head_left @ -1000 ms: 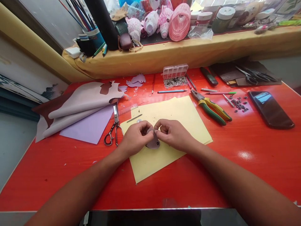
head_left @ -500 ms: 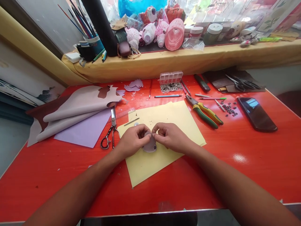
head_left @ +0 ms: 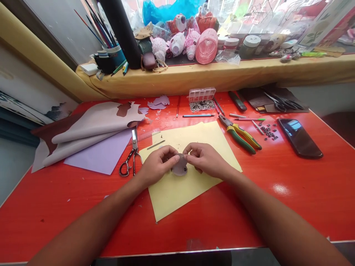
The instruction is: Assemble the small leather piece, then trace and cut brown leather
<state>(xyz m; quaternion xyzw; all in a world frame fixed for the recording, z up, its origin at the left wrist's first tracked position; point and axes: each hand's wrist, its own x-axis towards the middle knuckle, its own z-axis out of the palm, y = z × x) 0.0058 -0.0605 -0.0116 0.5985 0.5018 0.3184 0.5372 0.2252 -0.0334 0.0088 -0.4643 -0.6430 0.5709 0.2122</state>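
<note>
Both my hands meet over a yellow paper sheet (head_left: pixel 194 138) on the red table (head_left: pixel 291 192). My left hand (head_left: pixel 156 164) and my right hand (head_left: pixel 203 159) are closed in pinches on the top edge of a small mauve leather cut-out (head_left: pixel 180 169) with a dark round stud on it. The piece hangs between the fingertips, just above the sheet. A thin metal rod (head_left: pixel 155 144) lies on the sheet beyond my left hand.
Scissors (head_left: pixel 131 157) lie left of the sheet beside folded mauve leather (head_left: pixel 91 123) and lilac paper. Green-yellow pliers (head_left: pixel 240 136), pencils, a clear box of metal rings (head_left: pixel 202 95), dark studs (head_left: pixel 268 132) and a phone (head_left: pixel 299 137) lie to the right. A cluttered shelf runs behind.
My hands stay pinched on the leather piece, fingers shifting slightly. The view has tilted down a little, so the table items sit higher and further left in the frame.
</note>
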